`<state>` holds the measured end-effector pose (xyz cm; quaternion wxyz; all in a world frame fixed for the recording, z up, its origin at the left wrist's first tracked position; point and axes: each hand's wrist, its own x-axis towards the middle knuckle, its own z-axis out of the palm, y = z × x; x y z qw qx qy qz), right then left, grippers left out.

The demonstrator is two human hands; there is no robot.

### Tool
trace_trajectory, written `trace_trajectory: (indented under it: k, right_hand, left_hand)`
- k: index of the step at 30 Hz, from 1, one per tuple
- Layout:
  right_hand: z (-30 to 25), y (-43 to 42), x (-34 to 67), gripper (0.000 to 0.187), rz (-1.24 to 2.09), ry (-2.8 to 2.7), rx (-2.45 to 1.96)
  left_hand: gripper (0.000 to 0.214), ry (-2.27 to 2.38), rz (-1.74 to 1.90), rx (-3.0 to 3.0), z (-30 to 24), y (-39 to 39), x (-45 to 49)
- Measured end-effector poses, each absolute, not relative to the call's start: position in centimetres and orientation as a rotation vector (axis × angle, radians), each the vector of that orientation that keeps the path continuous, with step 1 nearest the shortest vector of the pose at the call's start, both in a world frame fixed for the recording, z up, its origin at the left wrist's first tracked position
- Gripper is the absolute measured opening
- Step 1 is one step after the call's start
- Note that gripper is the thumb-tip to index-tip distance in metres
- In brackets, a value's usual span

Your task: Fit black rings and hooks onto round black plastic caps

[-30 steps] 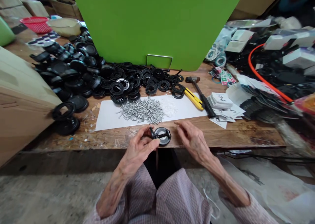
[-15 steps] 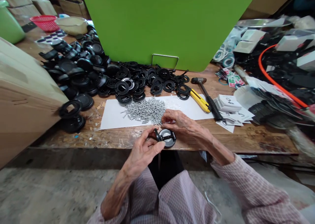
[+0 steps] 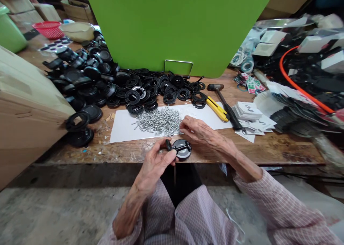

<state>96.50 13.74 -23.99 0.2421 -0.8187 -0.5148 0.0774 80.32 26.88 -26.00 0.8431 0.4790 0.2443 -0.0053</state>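
Observation:
My left hand (image 3: 157,159) is closed around a round black part with a grey centre and a black lever (image 3: 181,148), held at the near edge of the wooden bench (image 3: 268,148). My right hand (image 3: 200,133) rests just right of a heap of small silver screws (image 3: 158,121), fingers bent and pinched together at the heap's edge; what they hold is too small to make out. The screws lie on a white sheet of paper (image 3: 120,128), beside a little patch of white bits (image 3: 189,112).
A big pile of black round parts (image 3: 107,83) spreads behind the paper. A yellow utility knife (image 3: 217,108) and a hammer (image 3: 224,105) lie to the right, by stacked white cards (image 3: 247,111). A green panel (image 3: 177,26) stands behind; a cardboard box (image 3: 24,108) sits left.
My right hand has reached forward from the bench edge to the screw heap and pinched there. My left hand has kept its hold on the black part.

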Motion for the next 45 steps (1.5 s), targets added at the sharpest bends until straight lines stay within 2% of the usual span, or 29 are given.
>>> trace_trajectory:
  k: [3, 8, 20, 32, 37, 45]
  right_hand:
    - [-24.0, 12.2, 96.2, 0.008, 0.325, -1.252, -2.211]
    - [-23.0, 10.0, 93.7, 0.016, 0.552, -0.924, -2.058]
    - [-21.6, 10.2, 92.5, 0.016, 0.574, -0.874, -2.073]
    - [-25.4, 10.1, 89.8, 0.014, 0.331, -0.988, -2.276]
    - [-27.2, 9.9, 89.9, 0.032, 0.257, -1.141, -2.156]
    - [-27.9, 10.1, 90.8, 0.031, 0.167, -1.309, -2.114]
  left_hand:
    - [0.036, 0.559, -0.015, 0.911, -25.5, 27.2, 80.6]
    - [0.030, 0.588, -0.015, 0.706, -24.7, 27.7, 81.0]
    - [0.026, 0.597, 0.002, 0.718, -24.0, 27.4, 81.1]
    - [0.044, 0.592, 0.095, 1.137, -25.3, 26.1, 80.2]
    - [0.042, 0.560, 0.081, 1.231, -25.7, 26.2, 79.9]
    - [0.049, 0.515, -0.076, 1.412, -23.7, 28.1, 81.4]
